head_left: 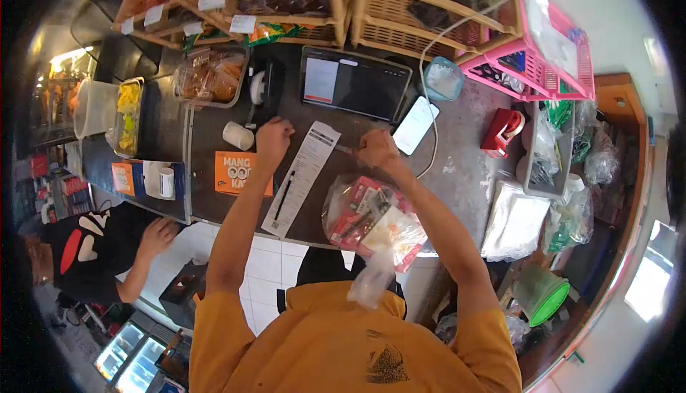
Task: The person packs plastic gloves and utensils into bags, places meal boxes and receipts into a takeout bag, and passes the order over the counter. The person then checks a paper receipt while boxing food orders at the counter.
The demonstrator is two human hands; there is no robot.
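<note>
A long printed receipt [304,175] lies slanted on the dark counter, with a thin black pen [285,194] across its lower part. My left hand [274,141] rests with curled fingers at the receipt's left side, close to a small white paper roll [238,136]. To the right of the receipt is my right hand [377,148], fingers closed; a thin strip sticks out on its left, too small to name. Below my right forearm sits a clear plastic bag [341,211] with red packets inside, at the counter's front edge. A tablet [354,82] and a white phone [415,126] lie beyond my hands.
Wooden crates [429,36] and a pink basket [539,61] line the back. At right are a red tape dispenser [503,133], a grey bin [549,146] and white plastic bags [514,221]. Orange cards [239,173] lie left. Another person's hand [158,237] is at the left counter edge.
</note>
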